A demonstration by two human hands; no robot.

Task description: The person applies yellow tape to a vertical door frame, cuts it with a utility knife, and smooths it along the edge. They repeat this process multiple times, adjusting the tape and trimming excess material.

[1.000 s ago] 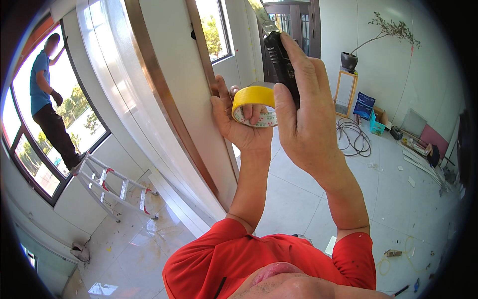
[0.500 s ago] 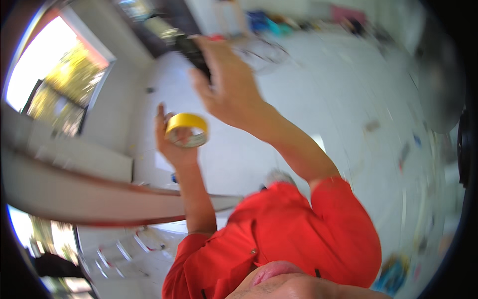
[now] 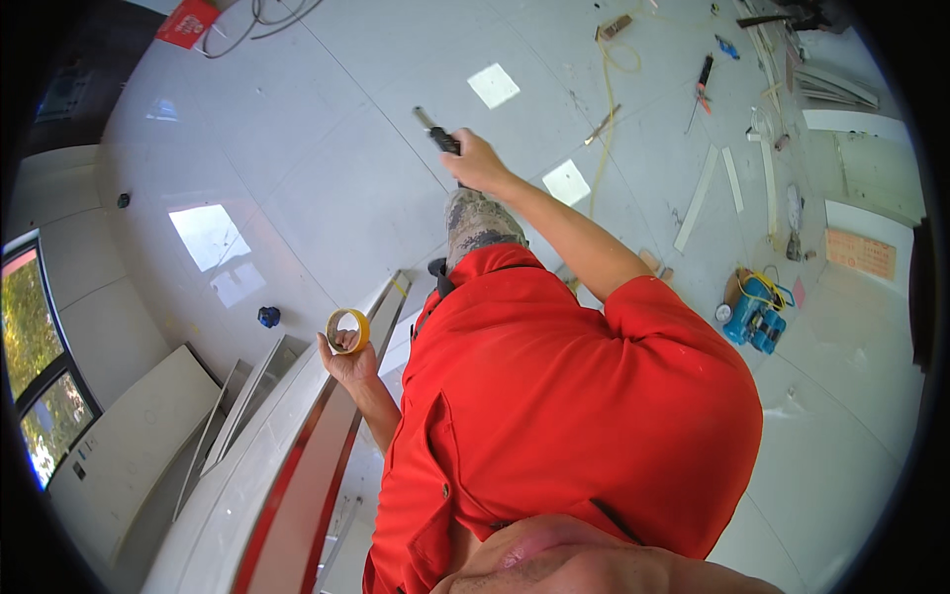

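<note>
My left hand (image 3: 350, 367) grips a roll of yellow tape (image 3: 363, 331), its open ring facing up with fingers showing through it. This hand is beside a long white panel with red edging (image 3: 237, 492), near its far end. Farther forward and to the right, my right hand (image 3: 479, 164) is closed round the black handle of a tool (image 3: 444, 140). The tool's pale metal-looking end points forward and left over the tiled floor; its exact kind is not clear.
A blue air compressor (image 3: 755, 309) stands on the right floor. Farther off are a caulking gun (image 3: 705, 81), white strips (image 3: 698, 198) and a yellowish hose (image 3: 607, 69). A red box (image 3: 187, 22) is at the far left; a large white board (image 3: 134, 426) leans near the window.
My view has tipped down toward the floor and my body. Both hands now appear lower in the picture, the right one farther from the left. Each keeps its hold on the same thing.
</note>
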